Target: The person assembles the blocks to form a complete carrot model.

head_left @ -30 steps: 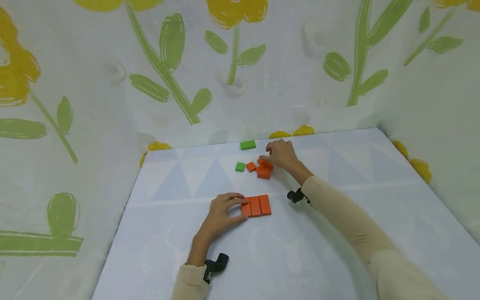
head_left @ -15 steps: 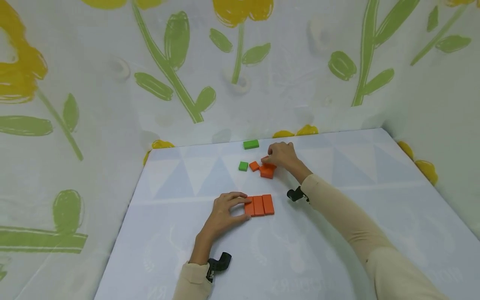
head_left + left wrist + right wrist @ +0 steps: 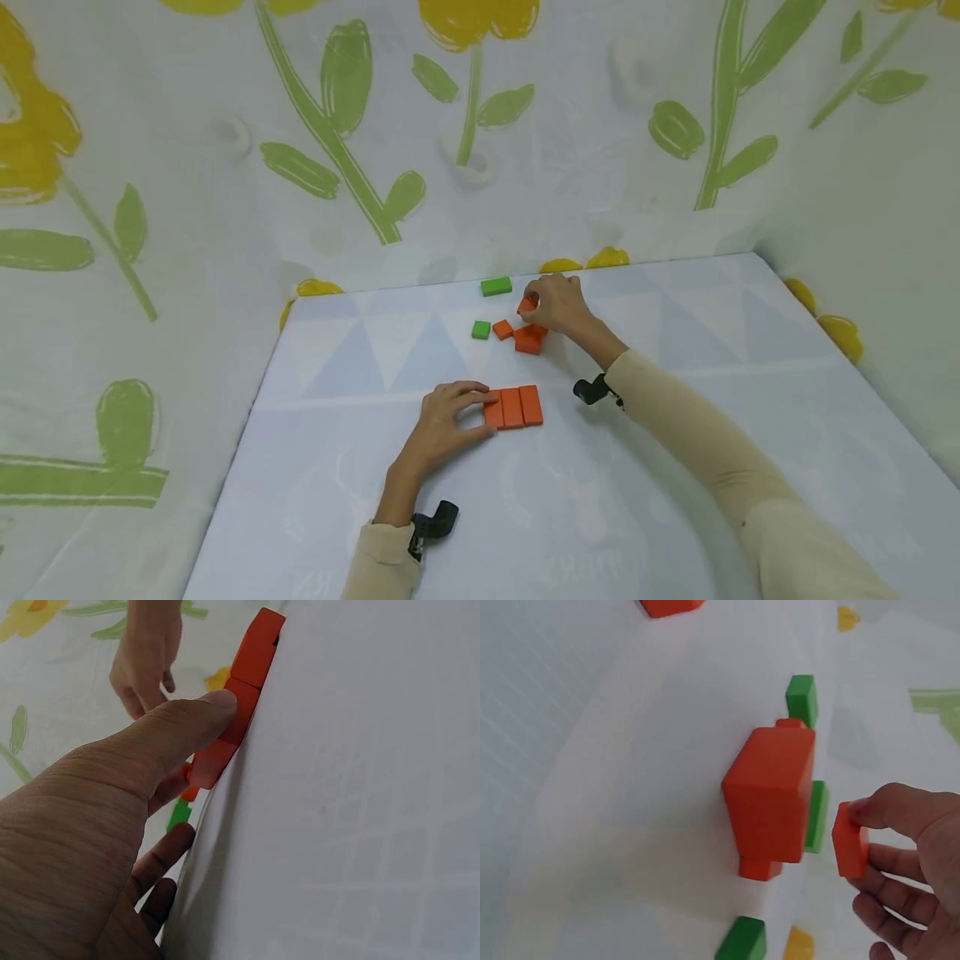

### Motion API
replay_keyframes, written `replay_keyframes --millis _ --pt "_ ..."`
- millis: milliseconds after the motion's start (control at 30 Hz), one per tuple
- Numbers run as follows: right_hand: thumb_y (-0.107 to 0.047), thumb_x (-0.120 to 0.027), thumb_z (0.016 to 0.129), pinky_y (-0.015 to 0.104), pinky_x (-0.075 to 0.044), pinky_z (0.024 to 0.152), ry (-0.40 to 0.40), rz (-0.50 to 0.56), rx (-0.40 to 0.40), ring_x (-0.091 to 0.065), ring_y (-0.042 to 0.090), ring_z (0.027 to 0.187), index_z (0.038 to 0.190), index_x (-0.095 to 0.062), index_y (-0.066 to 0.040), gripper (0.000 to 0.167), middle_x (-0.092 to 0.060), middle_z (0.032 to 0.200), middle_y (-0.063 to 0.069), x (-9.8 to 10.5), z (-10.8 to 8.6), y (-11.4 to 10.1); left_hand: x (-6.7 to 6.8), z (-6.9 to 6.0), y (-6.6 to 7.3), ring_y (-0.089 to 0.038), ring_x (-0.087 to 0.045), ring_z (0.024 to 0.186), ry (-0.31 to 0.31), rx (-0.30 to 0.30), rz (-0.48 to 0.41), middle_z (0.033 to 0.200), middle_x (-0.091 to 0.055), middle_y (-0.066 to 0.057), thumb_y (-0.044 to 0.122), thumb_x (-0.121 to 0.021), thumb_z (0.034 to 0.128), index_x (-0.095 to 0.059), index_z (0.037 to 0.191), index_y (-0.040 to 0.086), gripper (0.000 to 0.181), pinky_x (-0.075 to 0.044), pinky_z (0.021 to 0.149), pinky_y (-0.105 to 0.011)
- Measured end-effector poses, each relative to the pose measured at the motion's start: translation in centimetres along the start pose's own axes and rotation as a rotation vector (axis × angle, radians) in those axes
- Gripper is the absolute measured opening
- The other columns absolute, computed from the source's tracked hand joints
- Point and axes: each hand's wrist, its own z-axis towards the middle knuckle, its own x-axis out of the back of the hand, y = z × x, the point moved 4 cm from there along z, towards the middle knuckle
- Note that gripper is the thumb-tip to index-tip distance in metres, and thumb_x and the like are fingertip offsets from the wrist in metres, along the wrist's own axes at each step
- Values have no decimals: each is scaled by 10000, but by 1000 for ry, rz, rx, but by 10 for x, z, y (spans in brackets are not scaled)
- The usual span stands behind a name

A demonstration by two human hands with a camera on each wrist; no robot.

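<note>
No word can be read for sure. The flat, pale blue and white table top has some faint, whitish printed letters at the bottom of the head view, to the left of the cream cloth sleeve on the left arm. They look a bit like R and N, but they are too pale to be sure. A longer row of whitish printed marks is on the same table top, to the right of that sleeve. It looks like letters too, but it is too blurry to read.
</note>
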Motion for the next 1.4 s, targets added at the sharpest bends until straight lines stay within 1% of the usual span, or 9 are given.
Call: replay_keyframes --millis 100,267,400,533,600,767,933,1100,1400 --pt "-288 -770 868 510 -307 978 28 17 92 -503 279 1099 1116 -725 -100 315 -655 1048 50 12 -16 -5 1 1 0 -210 -469 1236 1 -4 10 1333 -577 93 349 -805 854 -693 1275 287 440 -312 1024 -512" --pt "-278 -767 866 531 -314 961 70 23 231 -519 267 1056 1090 -739 -114 279 -671 1048 38 25 -48 -15 1 2 0 -207 -464 1241 1 5 15 1335 -570 101 368 -797 858 -690 1275 294 437 -312 1017 -505" --pt "-261 -792 855 527 -335 944 102 22 316 -542 256 1066 1100 -750 -122 285 -691 1065 29 26 -80 -24 -2 0 -1 -204 -464 1242 -10 18 4 1337 -572 92 382 -795 858 -692 1280 283 445 -297 1041 -508" --pt "-234 -808 837 505 -353 905 146 34 408 -560 235 1068 1088 -752 -127 278 -690 1076 11 24 -107 -34 -3 -3 -4 -208 -469 1237 9 9 1 1336 -575 93 378 -804 849 -698 1269 276 445 -294 1044 -524" --pt "-236 -809 834 490 -353 896 158 44 445 -566 208 1033 1082 -757 -137 272 -681 1063 -2 23 -119 -38 -3 -4 -5 -216 -468 1241 19 1 -6 1336 -576 95 368 -812 842 -703 1260 273 442 -291 1041 -532" --pt "-248 -828 817 458 -343 918 173 69 491 -555 172 1013 1045 -763 -162 252 -655 1033 -25 22 -142 -47 -1 -3 -3 -223 -454 1260 23 0 -30 1346 -573 89 364 -820 837 -702 1260 270 449 -272 1051 -536" --pt "-238 -841 806 446 -342 915 175 84 536 -562 178 1036 1012 -759 -165 233 -654 1007 -33 18 -157 -55 1 -1 -1 -217 -454 1261 6 5 -13 1349 -570 93 382 -813 843 -700 1265 273 451 -269 1059 -523" --pt "-240 -864 786 445 -345 921 168 87 543 -562 190 1049 1035 -762 -151 283 -664 1015 -24 12 -166 -60 2 0 -1 -222 -461 1253 7 0 -17 1345 -572 96 369 -818 840 -703 1261 265 448 -272 1054 -521" --pt "-276 -838 808 446 -354 930 107 62 546 -553 182 1036 1075 -762 -136 311 -671 1028 -23 -9 -175 -67 -2 -1 -3 -207 -467 1243 5 -2 -18 1349 -567 104 396 -814 837 -699 1265 281 457 -283 1041 -504"
